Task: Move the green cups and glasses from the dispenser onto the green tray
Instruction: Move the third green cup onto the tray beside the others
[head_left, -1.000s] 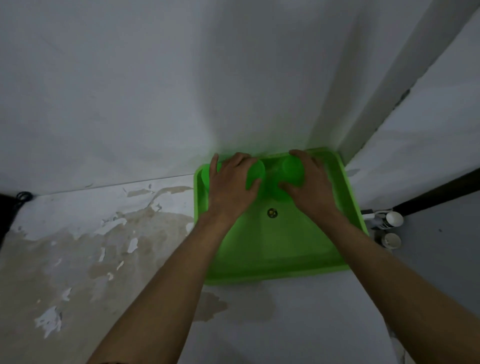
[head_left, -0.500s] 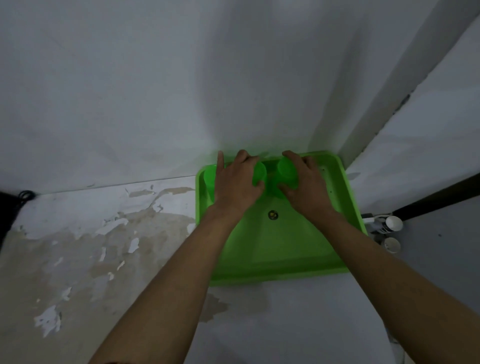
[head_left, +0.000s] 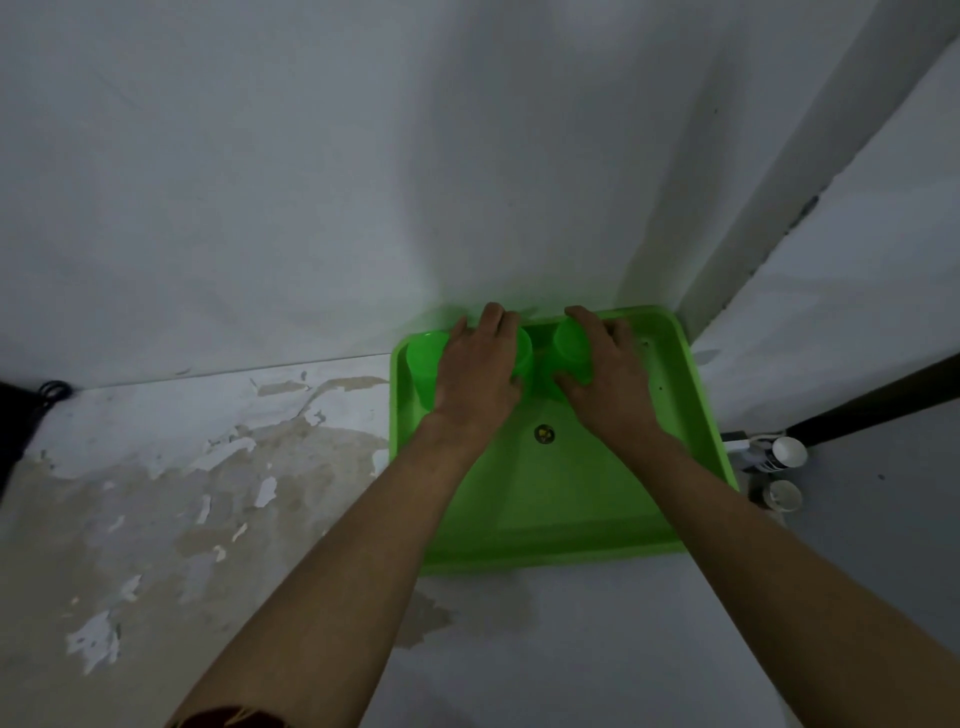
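Nearest to me, two bare forearms reached forward over the counter (head_left: 156, 519), a worn white surface with peeling, stained patches of paint across its left half. A scrap of dark red sleeve (head_left: 228, 717) showed at the bottom edge. Beyond the arms sat the green tray (head_left: 571, 545), pushed into the far right corner of the counter where the two walls met, its near rim lying clear of the hands and its floor bare there except for a small round mark (head_left: 544, 433) near the middle. At the tray's far edge the left hand (head_left: 480, 371) was curled over a green cup (head_left: 521, 353), fingers wrapped down its far side and thumb near its base, so the cup was held in a close grip. Just to the left of that hand, in the tray's far left corner, stood another green cup (head_left: 423, 364), upright and partly hidden behind the hand. The right hand (head_left: 605, 371) was closed in the same way around a third green cup (head_left: 570, 345), which stood just beside the one in the left hand. Off the tray's right edge, low beside the counter, lay two small white-capped containers (head_left: 787, 452).
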